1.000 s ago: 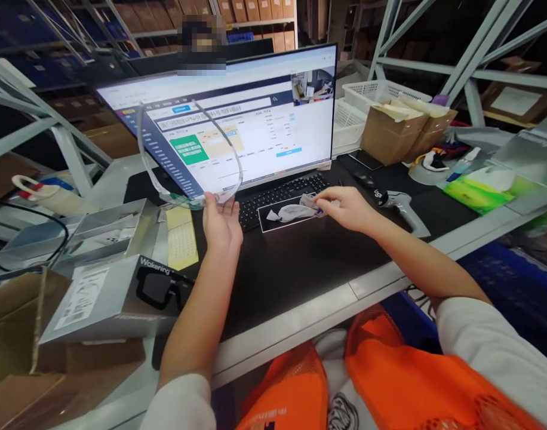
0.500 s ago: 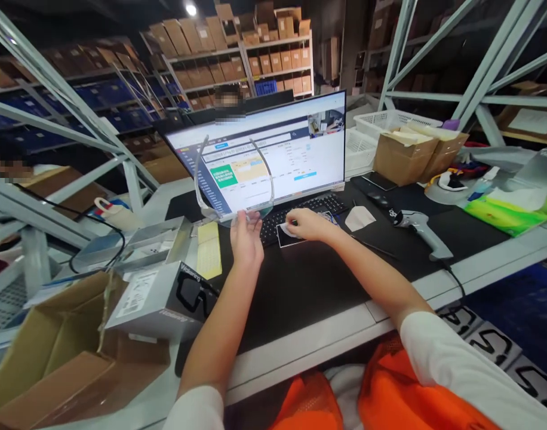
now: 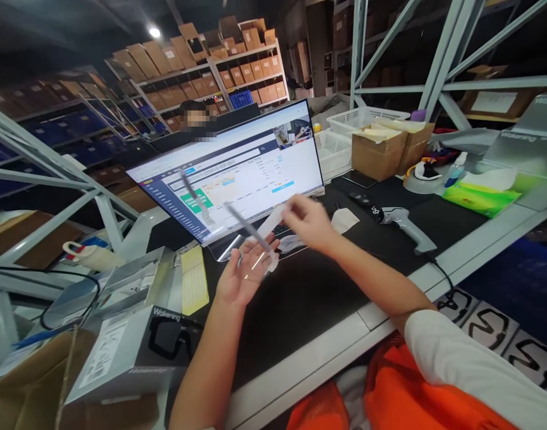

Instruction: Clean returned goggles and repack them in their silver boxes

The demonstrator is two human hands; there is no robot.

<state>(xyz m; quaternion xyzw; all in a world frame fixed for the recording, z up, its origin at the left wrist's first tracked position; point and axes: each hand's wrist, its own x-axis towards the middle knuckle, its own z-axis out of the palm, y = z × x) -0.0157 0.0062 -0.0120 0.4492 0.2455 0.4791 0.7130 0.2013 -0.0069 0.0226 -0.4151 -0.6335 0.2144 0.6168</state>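
The left hand (image 3: 243, 280), turned palm up, has its thumb and fingers curled on a pair of eyeglasses with a clear frame and grey see-through temples (image 3: 250, 232), held above the bench with the temples slanting up in front of the screen. The right hand (image 3: 312, 224) is just beside it, fingertips pinched together on a thin, soft-looking white strip (image 3: 271, 221) whose lower end reaches the glasses; whether it touches them is unclear. The two hands are apart from each other. Behind them stands a wide, lit computer monitor (image 3: 251, 179). On the black mat (image 3: 295, 304) covering the bench, a white flat piece (image 3: 344, 221) lies near the right forearm, with a grey pistol-shaped scanner (image 3: 405, 227) farther right. To the left of the left hand lie a yellow rectangular sheet (image 3: 194, 280) and a grey box printed "Wakening" (image 3: 143, 346)
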